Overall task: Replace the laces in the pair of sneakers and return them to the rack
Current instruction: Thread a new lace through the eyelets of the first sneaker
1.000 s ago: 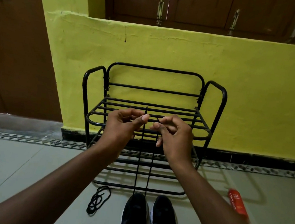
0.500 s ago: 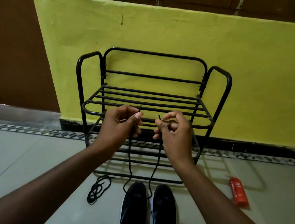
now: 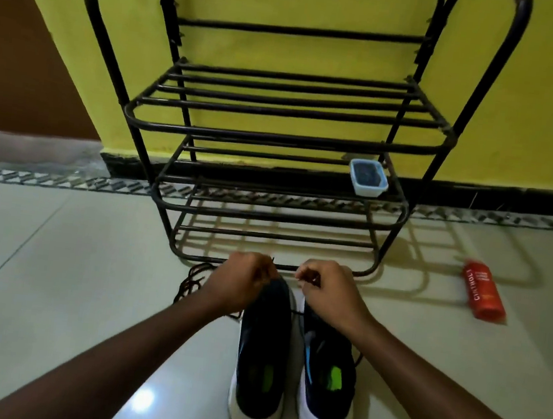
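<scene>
Two dark navy sneakers with white soles stand side by side on the floor, heels toward me: the left sneaker (image 3: 263, 356) and the right sneaker (image 3: 327, 370). My left hand (image 3: 242, 281) and my right hand (image 3: 328, 291) are down at their toes, each pinching one end of a black lace (image 3: 298, 312) that runs slack across between the shoes. A second black lace (image 3: 191, 280) lies coiled on the floor just left of my left hand. The black metal shoe rack (image 3: 277, 133) stands right behind the shoes against the yellow wall.
A small plastic box (image 3: 368, 178) with dark contents sits on the rack's middle shelf at the right. A red bottle (image 3: 483, 289) lies on the pale tiled floor to the right. A brown door is at the left.
Both hands came down from chest height in front of the rack to the sneakers' toes, still holding the lace ends. The lace went from taut to slack. My view tilted down and closer.
</scene>
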